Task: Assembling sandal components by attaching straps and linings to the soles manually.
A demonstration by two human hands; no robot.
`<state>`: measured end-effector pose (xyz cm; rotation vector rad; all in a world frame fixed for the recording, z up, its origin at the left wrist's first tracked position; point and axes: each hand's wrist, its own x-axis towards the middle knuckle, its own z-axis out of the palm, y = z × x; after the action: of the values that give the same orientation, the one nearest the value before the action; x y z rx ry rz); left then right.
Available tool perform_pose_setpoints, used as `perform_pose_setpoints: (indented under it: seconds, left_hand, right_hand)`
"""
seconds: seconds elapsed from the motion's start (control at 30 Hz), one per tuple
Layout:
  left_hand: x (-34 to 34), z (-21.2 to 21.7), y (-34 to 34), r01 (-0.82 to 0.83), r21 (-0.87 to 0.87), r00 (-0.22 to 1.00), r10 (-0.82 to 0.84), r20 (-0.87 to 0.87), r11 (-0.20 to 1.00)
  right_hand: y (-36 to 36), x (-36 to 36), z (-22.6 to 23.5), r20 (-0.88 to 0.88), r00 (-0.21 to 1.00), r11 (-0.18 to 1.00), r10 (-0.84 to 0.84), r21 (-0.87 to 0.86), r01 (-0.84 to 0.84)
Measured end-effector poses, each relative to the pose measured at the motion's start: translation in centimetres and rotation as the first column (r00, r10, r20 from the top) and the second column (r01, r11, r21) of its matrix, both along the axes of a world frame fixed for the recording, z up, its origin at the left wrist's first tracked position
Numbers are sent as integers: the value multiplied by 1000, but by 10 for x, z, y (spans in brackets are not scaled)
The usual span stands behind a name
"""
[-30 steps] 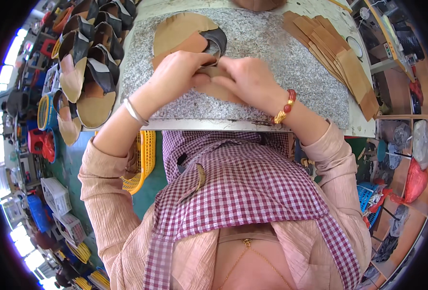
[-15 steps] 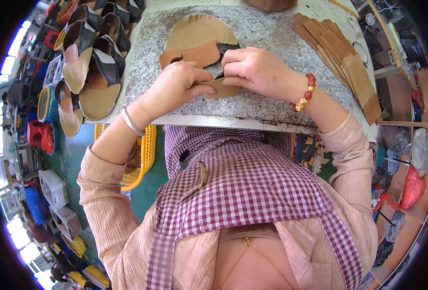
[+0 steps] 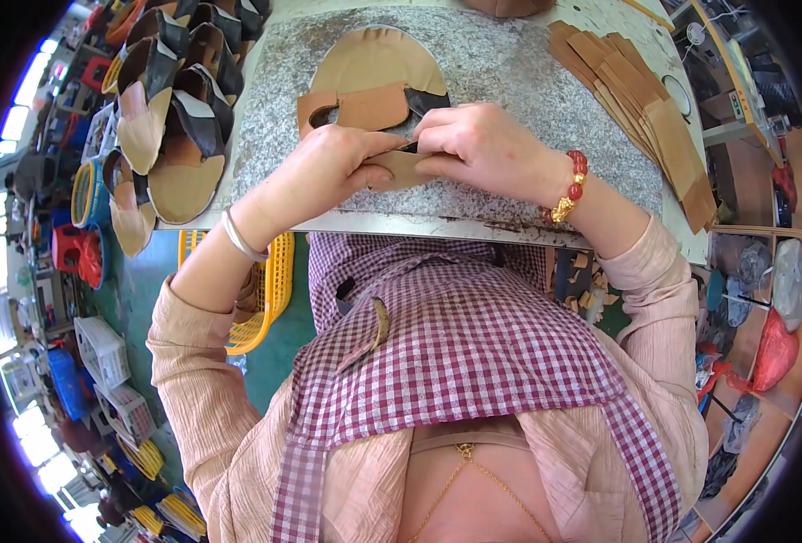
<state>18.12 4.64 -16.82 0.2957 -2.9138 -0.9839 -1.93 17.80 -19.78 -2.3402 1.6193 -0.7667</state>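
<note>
Tan strap (image 3: 399,168) sits pinched between both hands at the near edge of the grey counter (image 3: 509,63), its long axis running left to right. The left hand (image 3: 324,172) grips its left end, the right hand (image 3: 482,149) its right end, fingers closed on it. Doing this well likely means keeping the strap flat and both grips even. Beyond it lies a tan sole (image 3: 374,59); finished sandals (image 3: 161,118) crowd the left, cut strips (image 3: 640,100) the right.
</note>
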Motion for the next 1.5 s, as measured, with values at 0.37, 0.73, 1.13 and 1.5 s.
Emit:
perform_pose_setpoints:
  seconds: [0.37, 0.73, 1.13, 1.5]
  left_hand:
    - [0, 0, 0, -92, 88, 995, 88, 43, 992]
    - [5, -2, -2, -38, 7, 999, 38, -22, 999]
    - [5, -6, -1, -31, 38, 999, 31, 9, 999]
    - [8, 4, 6, -19, -1, 1000, 19, 4, 1000]
  right_hand:
    - [10, 21, 0, -49, 982, 960, -184, -222, 169]
    - [15, 18, -3, -165, 972, 933, -169, -345, 104]
    - [9, 15, -7, -59, 982, 967, -180, -194, 166]
    - [7, 9, -4, 62, 989, 980, -135, -137, 142]
